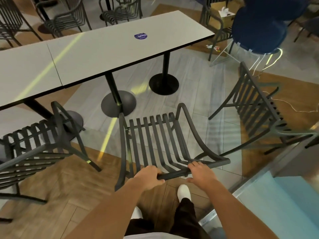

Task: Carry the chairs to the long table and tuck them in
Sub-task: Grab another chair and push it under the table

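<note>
Low in the middle of the frame, a dark slatted chair faces the long table, which runs from the left edge to the upper right. The chair is near the table but not yet under it; bare floor and the table's pedestal bases lie between them.

Both hands are on the top rail of the chair's back. The left hand has its fingers curled over the rail and closed around it. The right hand grips the same rail just beside it, fingers hooked over the top and thumb underneath.

The chair looks like a rigid frame of metal or moulded plastic; I cannot tell which. I judge it stiff, unlikely to flex or break, and light enough for one person to lift. The smooth round rail could roll in the palms, so a full wrap like this one seems the right hold. With the seat hanging forward of the hands it will want to tip nose-down, and the curved armrests are another place to take it.

A second chair at lower left has its front partly under the table edge. A third stands at the right, well apart from the table. The splayed legs could catch the nearer pedestal base going in.
</note>
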Available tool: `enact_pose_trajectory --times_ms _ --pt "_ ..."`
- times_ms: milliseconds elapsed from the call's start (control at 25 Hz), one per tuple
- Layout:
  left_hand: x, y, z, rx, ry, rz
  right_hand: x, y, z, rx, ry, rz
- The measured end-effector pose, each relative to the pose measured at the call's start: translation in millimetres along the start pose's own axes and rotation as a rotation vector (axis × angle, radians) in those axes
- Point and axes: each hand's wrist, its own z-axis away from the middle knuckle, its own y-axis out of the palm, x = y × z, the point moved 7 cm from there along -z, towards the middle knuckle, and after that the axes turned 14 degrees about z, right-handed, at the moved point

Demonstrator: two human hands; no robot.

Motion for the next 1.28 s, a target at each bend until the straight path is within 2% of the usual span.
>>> enact_pose_trajectory --times_ms 200,400,640,960,1280 --pt "6.0 15.7 -15.5 -0.035 -0.149 -0.024 -27.2 13.6 -26.6 0.038 -0.065 0.080" --pt "11.8 15.5 -9.2 -0.229 -0.296 -0.091 -30.2 10.7 -42.8 0.044 -0.193 0.149" --pt "2.5 5.5 -12.1 -0.342 -0.401 -0.065 -32.7 -17.6 -80.1 0.048 -0.294 0.217" --pt "22.4 0.8 11.0 -0.382 -0.520 0.012 7.3 -36.0 -110.6 0.140 -0.422 0.314" --pt "39.2 -33.1 2.2 -0.396 -0.567 -0.014 30.5 -52.7 -137.5 0.100 -0.420 0.389"
